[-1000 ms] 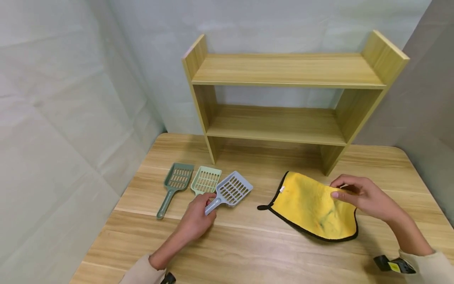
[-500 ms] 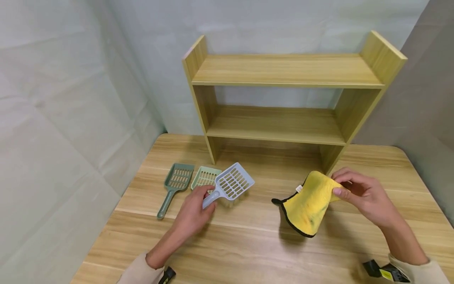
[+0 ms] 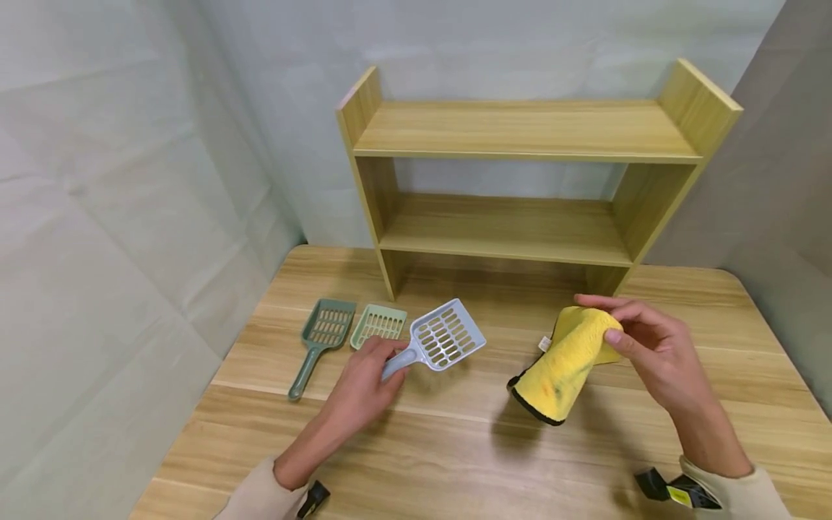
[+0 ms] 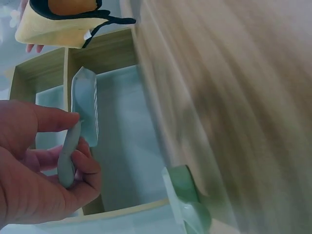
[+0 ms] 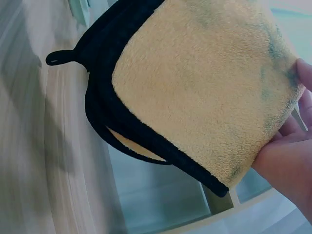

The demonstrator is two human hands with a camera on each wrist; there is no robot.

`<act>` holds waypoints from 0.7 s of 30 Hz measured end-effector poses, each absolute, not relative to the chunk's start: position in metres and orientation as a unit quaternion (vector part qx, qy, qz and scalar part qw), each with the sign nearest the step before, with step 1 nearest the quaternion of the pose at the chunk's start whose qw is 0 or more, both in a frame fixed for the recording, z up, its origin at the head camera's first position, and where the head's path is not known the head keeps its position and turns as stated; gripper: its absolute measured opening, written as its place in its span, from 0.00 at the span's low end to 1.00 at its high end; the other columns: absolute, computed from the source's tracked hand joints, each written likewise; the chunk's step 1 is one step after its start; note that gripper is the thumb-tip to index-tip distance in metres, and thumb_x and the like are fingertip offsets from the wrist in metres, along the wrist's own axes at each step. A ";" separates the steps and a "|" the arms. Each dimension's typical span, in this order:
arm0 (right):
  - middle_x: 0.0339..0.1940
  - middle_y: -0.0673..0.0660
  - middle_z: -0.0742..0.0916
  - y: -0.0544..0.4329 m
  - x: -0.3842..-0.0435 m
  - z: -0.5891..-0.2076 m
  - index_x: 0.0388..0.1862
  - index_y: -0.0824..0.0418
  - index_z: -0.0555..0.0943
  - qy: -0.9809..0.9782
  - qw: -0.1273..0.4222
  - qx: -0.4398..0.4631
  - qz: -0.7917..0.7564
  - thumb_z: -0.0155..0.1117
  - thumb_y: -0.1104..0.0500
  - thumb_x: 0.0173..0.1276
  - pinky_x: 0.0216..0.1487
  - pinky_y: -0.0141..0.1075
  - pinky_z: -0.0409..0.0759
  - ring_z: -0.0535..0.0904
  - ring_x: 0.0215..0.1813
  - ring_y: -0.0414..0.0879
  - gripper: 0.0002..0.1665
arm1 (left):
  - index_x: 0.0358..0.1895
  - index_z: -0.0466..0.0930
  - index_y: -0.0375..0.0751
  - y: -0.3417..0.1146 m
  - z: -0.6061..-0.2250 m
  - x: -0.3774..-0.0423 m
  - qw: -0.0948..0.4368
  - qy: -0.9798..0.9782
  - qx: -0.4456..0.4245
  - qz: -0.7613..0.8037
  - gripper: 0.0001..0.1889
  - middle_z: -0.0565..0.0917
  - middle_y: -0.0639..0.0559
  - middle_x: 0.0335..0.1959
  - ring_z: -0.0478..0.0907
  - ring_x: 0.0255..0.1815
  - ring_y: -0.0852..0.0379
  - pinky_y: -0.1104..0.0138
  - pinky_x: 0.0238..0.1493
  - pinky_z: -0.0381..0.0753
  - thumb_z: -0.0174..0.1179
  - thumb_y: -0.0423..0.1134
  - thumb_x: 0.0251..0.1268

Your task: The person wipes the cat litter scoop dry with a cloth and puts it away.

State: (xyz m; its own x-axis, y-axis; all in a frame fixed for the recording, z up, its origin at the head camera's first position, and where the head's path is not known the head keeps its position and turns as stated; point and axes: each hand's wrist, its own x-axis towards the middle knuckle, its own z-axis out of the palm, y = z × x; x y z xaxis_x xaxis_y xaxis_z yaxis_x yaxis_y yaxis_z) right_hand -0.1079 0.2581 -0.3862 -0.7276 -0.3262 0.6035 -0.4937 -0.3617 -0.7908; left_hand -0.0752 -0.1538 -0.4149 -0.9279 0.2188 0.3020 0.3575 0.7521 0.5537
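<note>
In the head view, the left hand [image 3: 367, 383] pinches the handle of a pale blue-grey slotted plastic scoop [image 3: 448, 334] over the wood-grain surface [image 3: 455, 462]; the right hand [image 3: 659, 354] pinches a folded yellow plush cloth [image 3: 565, 365] with black edging. A dark green slotted plastic scoop [image 3: 315, 349] lies left of the left hand, a pale green one [image 3: 380, 323] just beyond it. In the left wrist view, thumb and fingertips clasp the handle; gripping firmly should prevent twisting. In the right wrist view, the black fabric loop [image 5: 63, 57] dangles; gathering it in would likely help.
</note>
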 end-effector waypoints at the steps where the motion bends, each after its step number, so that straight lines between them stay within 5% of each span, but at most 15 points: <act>1: 0.68 0.71 0.85 0.257 -0.109 -0.386 0.49 0.80 0.79 -0.554 0.052 0.368 0.745 0.46 0.88 0.71 0.58 0.36 0.87 0.85 0.69 0.57 0.17 | 0.55 0.88 0.35 -0.153 -0.414 -0.076 0.108 -0.930 -0.157 -0.314 0.17 0.82 0.50 0.37 0.73 0.36 0.58 0.69 0.36 0.73 0.75 0.28 0.63; 14: 0.49 0.51 0.90 0.255 -0.098 -0.387 0.57 0.77 0.81 -0.637 0.081 0.301 0.705 0.53 0.83 0.74 0.44 0.29 0.84 0.86 0.46 0.40 0.17 | 0.53 0.88 0.36 -0.143 -0.403 -0.080 0.106 -0.925 -0.190 -0.311 0.14 0.82 0.51 0.37 0.73 0.34 0.58 0.71 0.34 0.72 0.74 0.31 0.65; 21: 0.48 0.48 0.89 0.258 -0.093 -0.387 0.65 0.77 0.78 -0.670 0.060 0.292 0.680 0.54 0.84 0.73 0.40 0.30 0.86 0.86 0.44 0.39 0.23 | 0.53 0.88 0.36 -0.138 -0.401 -0.082 0.107 -0.920 -0.215 -0.310 0.14 0.81 0.52 0.37 0.72 0.33 0.60 0.71 0.33 0.72 0.74 0.31 0.66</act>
